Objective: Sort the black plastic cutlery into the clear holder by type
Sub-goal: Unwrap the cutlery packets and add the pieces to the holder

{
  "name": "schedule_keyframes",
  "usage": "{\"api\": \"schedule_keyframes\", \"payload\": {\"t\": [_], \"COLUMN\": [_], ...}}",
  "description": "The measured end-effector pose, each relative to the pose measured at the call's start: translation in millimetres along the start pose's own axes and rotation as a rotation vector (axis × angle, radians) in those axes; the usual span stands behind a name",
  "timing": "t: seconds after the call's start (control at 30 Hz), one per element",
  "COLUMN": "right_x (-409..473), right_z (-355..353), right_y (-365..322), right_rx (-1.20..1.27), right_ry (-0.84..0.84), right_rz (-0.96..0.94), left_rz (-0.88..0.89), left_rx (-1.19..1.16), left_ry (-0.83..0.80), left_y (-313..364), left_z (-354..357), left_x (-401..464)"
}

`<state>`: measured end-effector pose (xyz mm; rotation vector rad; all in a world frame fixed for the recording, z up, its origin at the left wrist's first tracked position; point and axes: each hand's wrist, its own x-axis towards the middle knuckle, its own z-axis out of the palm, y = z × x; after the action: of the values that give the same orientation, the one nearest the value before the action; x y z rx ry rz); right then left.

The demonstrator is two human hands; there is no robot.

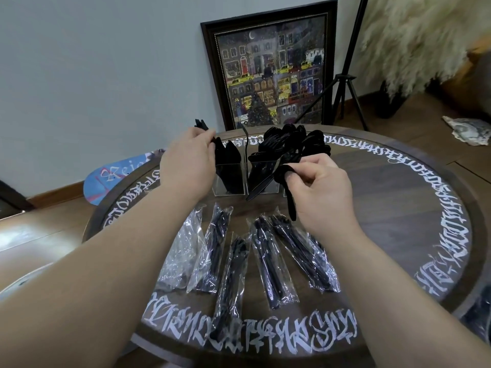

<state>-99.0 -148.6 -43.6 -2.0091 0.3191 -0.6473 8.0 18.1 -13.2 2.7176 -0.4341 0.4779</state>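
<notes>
The clear holder [230, 191] stands at the far middle of the round table, its compartments packed with black cutlery. My left hand [187, 162] pinches a black fork [204, 126] just above the holder's left compartment. My right hand [317, 187] grips a black spoon [285, 179] and a black knife [259, 189] in front of the right compartments, their handles pointing down. Several clear plastic packets [265, 261] of black cutlery lie in a fan on the table below my hands. An empty-looking wrapper [180, 251] lies at the fan's left end.
The round wooden table [398, 208] has white script around its rim. A framed picture [271, 70] leans on the wall behind it, with a black tripod [348, 75] to its right. A skateboard deck [119, 173] lies on the floor at the left.
</notes>
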Motion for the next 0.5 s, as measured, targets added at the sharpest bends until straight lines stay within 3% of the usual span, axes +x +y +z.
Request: {"api": "schedule_keyframes", "payload": {"t": [0.13, 0.3, 0.5], "right_x": [-1, -4, -6], "right_z": [-1, -4, -10], "right_y": [0, -4, -3], "right_rx": [0.030, 0.122, 0.159], "right_ry": [-0.017, -0.050, -0.107], "right_rz": [-0.014, -0.056, -0.098], "left_rz": [0.188, 0.339, 0.273], "left_rx": [-0.153, -0.335, -0.542], "left_ry": [0.156, -0.167, -0.172], "left_y": [11, 36, 46], "left_z": [-4, -6, -2], "left_x": [-14, -33, -37]}}
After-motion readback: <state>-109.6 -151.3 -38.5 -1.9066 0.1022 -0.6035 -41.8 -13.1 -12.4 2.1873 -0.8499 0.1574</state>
